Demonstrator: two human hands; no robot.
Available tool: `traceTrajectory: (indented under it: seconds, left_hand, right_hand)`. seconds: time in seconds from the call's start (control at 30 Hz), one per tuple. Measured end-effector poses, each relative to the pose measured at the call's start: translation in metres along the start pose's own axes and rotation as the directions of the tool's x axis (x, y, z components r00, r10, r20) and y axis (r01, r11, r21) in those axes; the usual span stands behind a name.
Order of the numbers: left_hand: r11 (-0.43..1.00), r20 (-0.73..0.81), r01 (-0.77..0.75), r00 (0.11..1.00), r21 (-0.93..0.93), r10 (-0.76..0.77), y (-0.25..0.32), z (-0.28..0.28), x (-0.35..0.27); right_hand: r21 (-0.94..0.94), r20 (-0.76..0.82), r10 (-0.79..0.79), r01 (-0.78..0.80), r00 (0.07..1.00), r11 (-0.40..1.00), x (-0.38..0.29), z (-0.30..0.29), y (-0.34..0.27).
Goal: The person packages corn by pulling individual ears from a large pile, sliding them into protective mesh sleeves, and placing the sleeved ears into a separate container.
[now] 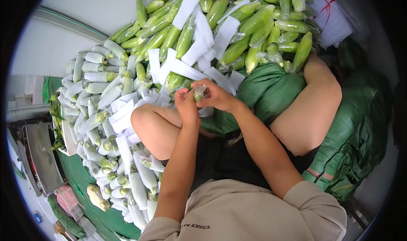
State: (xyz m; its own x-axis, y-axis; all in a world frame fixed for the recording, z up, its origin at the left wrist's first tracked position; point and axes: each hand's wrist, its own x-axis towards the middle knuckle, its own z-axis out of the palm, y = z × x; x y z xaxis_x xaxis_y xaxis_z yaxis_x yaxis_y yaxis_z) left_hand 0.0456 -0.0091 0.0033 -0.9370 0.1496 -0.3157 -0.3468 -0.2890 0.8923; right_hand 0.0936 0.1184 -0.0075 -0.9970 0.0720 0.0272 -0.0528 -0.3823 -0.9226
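Observation:
Between both hands, in front of the person's knees, is an ear of corn in clear plastic film, seen nearly end-on. My left hand touches its near side with thumb and fingers. My right hand holds the film-covered end from the other side. Just beyond lie flat white foam net sleeves among many film-wrapped green ears of corn. To the left is a large heap of ears in white foam net sleeves. The rest of the held ear is hidden.
A green woven sack lies between the legs, with more green sacking at the right. A bundle of foam sleeves tied with red string is at the top right. A white crate with green leaves stands left, near a beige object.

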Motion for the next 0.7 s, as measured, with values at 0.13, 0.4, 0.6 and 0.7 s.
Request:
traceTrajectory:
  seconds: [0.13, 0.4, 0.6, 0.7]
  left_hand:
    - [0.973, 0.139, -0.145, 0.983, 0.179, 0.121, -0.005, 0.0, -0.005]
    - [0.934, 0.396, -0.156, 0.918, 0.321, 0.017, -0.005, 0.002, -0.019]
    - [0.604, 0.563, -0.631, 0.755, 0.487, 0.335, -0.009, -0.015, -0.015]
    - [0.61, 0.481, -0.589, 0.801, 0.53, 0.356, -0.007, -0.016, -0.019]
  right_hand:
    - [-0.193, -0.142, -0.085, 0.057, 0.986, 0.98, 0.008, 0.002, -0.003]
    - [-0.271, -0.32, 0.092, -0.184, 0.943, 0.945, 0.014, -0.003, -0.037]
    - [0.26, -0.291, 0.347, -0.275, 0.892, 0.926, 0.01, 0.006, 0.01]
    - [0.227, -0.258, 0.328, -0.273, 0.909, 0.935, 0.011, 0.001, 0.018]
